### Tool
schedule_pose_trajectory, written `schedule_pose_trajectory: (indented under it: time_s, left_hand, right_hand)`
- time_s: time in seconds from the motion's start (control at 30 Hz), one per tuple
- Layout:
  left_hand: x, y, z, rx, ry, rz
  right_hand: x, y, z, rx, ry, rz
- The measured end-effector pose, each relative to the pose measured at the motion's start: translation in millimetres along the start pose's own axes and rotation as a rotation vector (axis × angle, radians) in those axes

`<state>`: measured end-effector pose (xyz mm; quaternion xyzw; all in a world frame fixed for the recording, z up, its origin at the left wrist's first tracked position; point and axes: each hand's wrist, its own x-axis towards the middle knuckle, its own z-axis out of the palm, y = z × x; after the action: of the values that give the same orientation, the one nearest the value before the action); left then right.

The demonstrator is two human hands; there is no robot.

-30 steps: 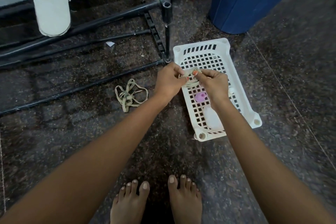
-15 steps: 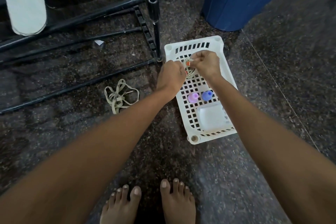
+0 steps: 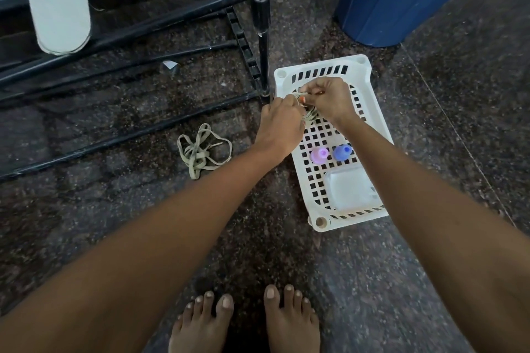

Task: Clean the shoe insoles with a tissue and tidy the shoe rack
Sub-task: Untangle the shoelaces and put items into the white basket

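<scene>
Head view: coiled shoelace point(image 3: 310, 115) pinched between left grip point(image 3: 279, 123) and right grip point(image 3: 329, 97), over far end of white basket point(image 3: 321, 61)
Light, limp cord, likely to spring loose; best held across the coil's middle; second lace point(image 3: 200, 153) lies on floor beside shoe rack point(image 3: 172, 17)

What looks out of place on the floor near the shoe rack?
A tangled beige lace lies loose on the floor beside the shoe rack, outside the white basket. A small pale scrap sits under the rack's bars. The left hand and right hand both hold a second lace over the basket.
</scene>
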<state>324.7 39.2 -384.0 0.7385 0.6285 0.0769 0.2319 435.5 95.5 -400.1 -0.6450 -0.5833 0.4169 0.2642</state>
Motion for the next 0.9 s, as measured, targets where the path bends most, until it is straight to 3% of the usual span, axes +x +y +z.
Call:
schedule_pose_trajectory:
  time_s: [0.23, 0.5, 0.73, 0.9]
  left_hand:
    - [-6, -2, 1, 0.175, -0.040, 0.034]
    - [-9, -3, -2, 0.043, -0.023, -0.009]
    - [-22, -19, -13, -0.115, 0.101, -0.042]
    - [-41, -50, -23, -0.259, 0.164, -0.135]
  right_hand:
    - [2, 7, -2, -0.070, -0.005, 0.032]
    - [-6, 0, -15, 0.191, 0.025, 0.087]
    - [-25, -12, -3, 0.249, 0.174, 0.034]
    - [-40, -35, 28, 0.267, 0.154, -0.042]
